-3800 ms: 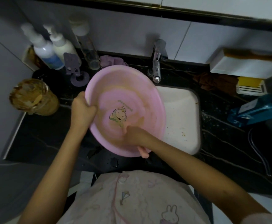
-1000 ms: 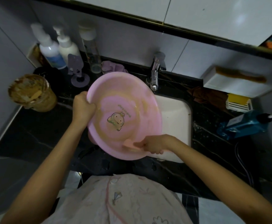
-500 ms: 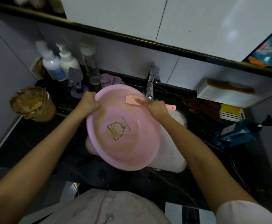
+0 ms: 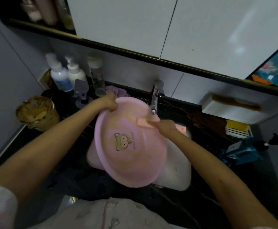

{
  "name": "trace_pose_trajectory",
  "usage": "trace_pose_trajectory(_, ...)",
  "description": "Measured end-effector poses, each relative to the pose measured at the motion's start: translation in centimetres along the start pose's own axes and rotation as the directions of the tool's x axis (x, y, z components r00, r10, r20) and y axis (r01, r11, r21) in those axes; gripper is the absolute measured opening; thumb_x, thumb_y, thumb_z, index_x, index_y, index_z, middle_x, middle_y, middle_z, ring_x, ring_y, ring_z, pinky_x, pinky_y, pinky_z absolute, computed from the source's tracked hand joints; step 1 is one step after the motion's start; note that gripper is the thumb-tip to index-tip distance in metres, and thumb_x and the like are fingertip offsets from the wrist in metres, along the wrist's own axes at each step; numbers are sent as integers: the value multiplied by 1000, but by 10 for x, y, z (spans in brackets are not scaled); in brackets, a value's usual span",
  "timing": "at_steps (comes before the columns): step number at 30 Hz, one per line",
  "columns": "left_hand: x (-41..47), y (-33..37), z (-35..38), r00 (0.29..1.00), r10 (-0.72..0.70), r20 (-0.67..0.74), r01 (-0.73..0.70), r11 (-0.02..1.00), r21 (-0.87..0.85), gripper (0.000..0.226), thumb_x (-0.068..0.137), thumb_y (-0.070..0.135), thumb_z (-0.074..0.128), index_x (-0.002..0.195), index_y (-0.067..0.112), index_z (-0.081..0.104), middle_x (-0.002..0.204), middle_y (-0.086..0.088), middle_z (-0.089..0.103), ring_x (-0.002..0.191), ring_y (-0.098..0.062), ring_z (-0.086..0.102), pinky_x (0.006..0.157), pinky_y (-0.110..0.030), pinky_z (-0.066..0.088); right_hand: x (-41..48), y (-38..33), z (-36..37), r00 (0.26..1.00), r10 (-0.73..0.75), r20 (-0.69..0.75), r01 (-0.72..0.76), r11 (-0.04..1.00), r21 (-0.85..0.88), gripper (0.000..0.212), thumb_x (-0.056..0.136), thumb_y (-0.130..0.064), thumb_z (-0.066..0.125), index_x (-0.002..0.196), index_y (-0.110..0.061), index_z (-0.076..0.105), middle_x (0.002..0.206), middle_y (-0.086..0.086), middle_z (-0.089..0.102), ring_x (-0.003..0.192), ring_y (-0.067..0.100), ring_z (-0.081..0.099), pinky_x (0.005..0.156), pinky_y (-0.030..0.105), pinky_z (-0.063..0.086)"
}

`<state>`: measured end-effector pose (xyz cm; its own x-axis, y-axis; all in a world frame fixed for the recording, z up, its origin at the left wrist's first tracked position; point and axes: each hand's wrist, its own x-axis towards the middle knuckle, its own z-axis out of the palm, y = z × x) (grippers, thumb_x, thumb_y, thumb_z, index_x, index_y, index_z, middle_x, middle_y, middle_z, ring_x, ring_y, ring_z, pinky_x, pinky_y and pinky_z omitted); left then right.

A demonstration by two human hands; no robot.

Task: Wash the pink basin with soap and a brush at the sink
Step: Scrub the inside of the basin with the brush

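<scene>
Brush [image 4: 145, 123] climbs to far wall of pink basin [image 4: 131, 154], tilted over sink [image 4: 176, 176]. Your right hand [image 4: 165, 126] fingers clench brush; left hand [image 4: 109, 103] fingers grip rim. Brown film remains: scrub looks midway, rinse pending.

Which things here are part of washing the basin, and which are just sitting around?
In use: pink basin, gripped at its rim by the left hand; brush, held by the right hand; tap; sink.
Lying about: pump bottles, brown tub, comb, blue pack.
</scene>
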<state>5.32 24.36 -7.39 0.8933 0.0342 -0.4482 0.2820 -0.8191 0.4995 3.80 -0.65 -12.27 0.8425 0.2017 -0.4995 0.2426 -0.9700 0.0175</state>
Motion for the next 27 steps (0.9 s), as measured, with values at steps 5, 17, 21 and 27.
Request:
trace_pose_trajectory(5, 3, 5, 3, 1000, -3, 17, 2, 1000, 11, 15, 63, -11, 57, 77, -4, 57, 68, -13, 49, 58, -23, 46, 49, -23, 33, 7, 20, 5, 867, -283, -410, 117, 915, -385, 70, 71, -15, 77, 132, -38, 52, 75, 11, 59, 53, 27, 59, 45, 28, 39)
trace_pose_trajectory(17, -2, -32, 44, 981, 74, -179, -79, 997, -21, 53, 72, -6, 60, 124, 3, 51, 114, -21, 57, 101, -35, 57, 73, -33, 46, -111, 46, 62, 833, -143, 534, -199, 824, 531, 56, 96, -26, 46, 147, -35, 26, 73, 3, 46, 50, 11, 37, 42, 18, 30)
trace_pose_trajectory(21, -14, -47, 54, 972, 148, -180, -127, 984, 127, 74, 75, 7, 68, 140, 8, 34, 135, -20, 38, 121, -38, 44, 89, -41, 43, -133, 54, 80, 964, 114, 241, -263, 562, 784, 75, 84, -32, 69, 147, -29, 28, 115, 3, 55, 77, 16, 55, 49, 19, 42)
trace_pose_trajectory(27, -38, -86, 90, 959, 255, -121, -194, 907, 374, 86, 75, 32, 72, 147, 19, 27, 156, -18, 5, 144, -36, 7, 111, -49, 22, -133, 34, 111, 883, 435, 178, -246, 103, 964, 30, 87, -30, 64, 111, -14, 56, 84, 4, 57, 58, 14, 50, 42, 19, 36)
